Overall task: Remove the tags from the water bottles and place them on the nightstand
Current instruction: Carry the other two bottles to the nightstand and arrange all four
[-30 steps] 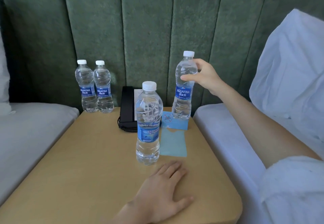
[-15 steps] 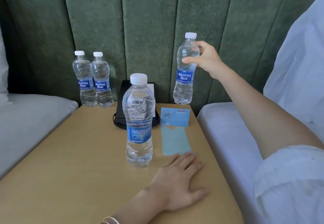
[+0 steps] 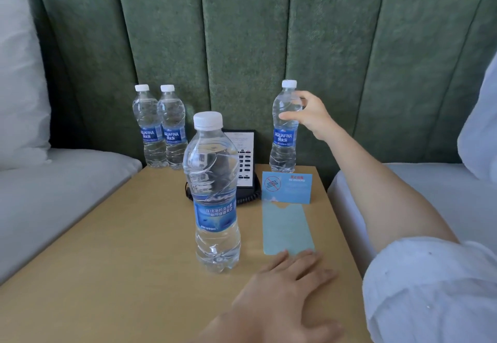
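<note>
Several clear water bottles with white caps stand on the wooden nightstand [image 3: 113, 238]. The nearest bottle [image 3: 215, 208] is in the middle. My right hand [image 3: 312, 119] wraps the shoulder of a back-right bottle [image 3: 285, 138], whose base rests on the nightstand by the wall. Two more bottles [image 3: 161, 133] stand side by side at the back left. A pale blue tag [image 3: 287, 231] lies flat right of the nearest bottle. My left hand [image 3: 282, 297] lies palm down, fingers apart, fingertips at the tag's near edge.
A black telephone [image 3: 246, 165] with a coiled cord sits behind the nearest bottle. A blue no-smoking card [image 3: 287, 188] stands beside it. Beds with white bedding flank the nightstand on both sides. A green padded wall [image 3: 242, 47] closes the back.
My right hand has carried the bottle from above the blue card back toward the wall and lowered it onto the nightstand. My left hand stays flat on the wood.
</note>
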`<state>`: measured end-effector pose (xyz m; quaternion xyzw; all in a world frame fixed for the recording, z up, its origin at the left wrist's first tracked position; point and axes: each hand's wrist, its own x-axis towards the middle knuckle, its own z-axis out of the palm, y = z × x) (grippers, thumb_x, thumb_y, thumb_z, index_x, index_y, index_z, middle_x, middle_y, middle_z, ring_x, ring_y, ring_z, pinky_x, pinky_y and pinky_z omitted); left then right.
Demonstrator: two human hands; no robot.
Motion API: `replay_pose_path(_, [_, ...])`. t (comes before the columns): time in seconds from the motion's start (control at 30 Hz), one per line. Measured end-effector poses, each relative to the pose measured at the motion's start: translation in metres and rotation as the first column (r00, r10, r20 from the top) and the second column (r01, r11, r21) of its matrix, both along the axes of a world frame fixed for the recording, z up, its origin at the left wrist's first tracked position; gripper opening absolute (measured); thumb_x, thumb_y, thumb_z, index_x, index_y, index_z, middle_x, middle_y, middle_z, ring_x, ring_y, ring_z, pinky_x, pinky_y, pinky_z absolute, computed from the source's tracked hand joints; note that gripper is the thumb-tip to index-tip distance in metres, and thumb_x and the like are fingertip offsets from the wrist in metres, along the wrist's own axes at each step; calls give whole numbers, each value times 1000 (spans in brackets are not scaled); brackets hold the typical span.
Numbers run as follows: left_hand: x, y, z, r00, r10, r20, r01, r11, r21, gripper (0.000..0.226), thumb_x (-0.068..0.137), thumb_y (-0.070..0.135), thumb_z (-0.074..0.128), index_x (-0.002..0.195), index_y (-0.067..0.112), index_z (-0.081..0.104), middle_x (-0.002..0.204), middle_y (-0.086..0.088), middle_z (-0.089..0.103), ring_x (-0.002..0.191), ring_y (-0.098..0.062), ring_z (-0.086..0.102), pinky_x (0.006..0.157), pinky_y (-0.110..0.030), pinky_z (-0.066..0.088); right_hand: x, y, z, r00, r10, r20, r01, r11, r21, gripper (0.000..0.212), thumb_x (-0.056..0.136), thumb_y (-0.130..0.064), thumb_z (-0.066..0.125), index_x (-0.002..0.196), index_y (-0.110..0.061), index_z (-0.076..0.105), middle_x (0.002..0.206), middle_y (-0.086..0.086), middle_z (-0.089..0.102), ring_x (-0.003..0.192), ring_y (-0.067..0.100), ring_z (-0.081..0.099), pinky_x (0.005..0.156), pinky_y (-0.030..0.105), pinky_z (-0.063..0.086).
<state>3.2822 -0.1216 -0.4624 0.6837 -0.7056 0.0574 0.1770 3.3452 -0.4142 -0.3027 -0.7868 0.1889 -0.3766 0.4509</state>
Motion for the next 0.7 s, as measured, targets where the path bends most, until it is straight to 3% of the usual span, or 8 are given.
replay_pose_path(0.03, [3,-2,-4,999,0,32,-1,1000,23,59,84,75,18,132,46,36,141,21,42,130,9,33,106,-32,36,4,-2,-6,1000,12,3,-12,1000,15,55,70,-10,79,116,-20,52,116,1,60,106,17,58,85,33,51])
replay_pose_path(0.1, [6,-6,-11,997,-36,67,35,999,30,57,83,73,23,131,45,36,138,20,44,129,7,37,102,-22,40,10,-6,-14,999,25,19,-26,999,38,57,70,-10,78,121,-18,52,119,2,60,107,17,58,87,36,51])
replay_pose_path(0.4, [6,-9,-11,987,-27,155,28,1000,-4,44,82,43,34,126,45,38,132,22,50,123,7,44,96,-17,43,15,-12,-19,992,100,-82,-97,994,40,78,75,-8,75,138,-27,35,129,-2,52,116,17,52,96,45,47])
replay_pose_path(0.47, [6,-10,-11,986,-20,165,23,1000,-16,43,83,43,34,126,46,38,132,23,49,123,8,44,96,-17,44,12,-11,-21,979,133,-158,-125,990,60,91,73,-2,75,141,-37,25,131,-6,45,115,17,49,89,45,50])
replay_pose_path(0.57, [7,-10,-11,988,-16,156,16,1000,-4,43,82,45,33,125,46,37,132,23,50,123,8,44,95,-16,44,11,-12,-27,979,145,-140,-136,988,76,98,73,1,75,141,-42,21,133,-4,43,113,17,51,77,40,54])
replay_pose_path(0.7, [8,-9,-10,990,-3,142,1,1000,11,45,86,61,22,126,48,38,133,23,49,124,9,42,98,-16,41,15,-13,-37,992,99,-73,-95,994,54,96,70,-3,78,140,-41,25,132,3,47,117,20,51,86,49,53])
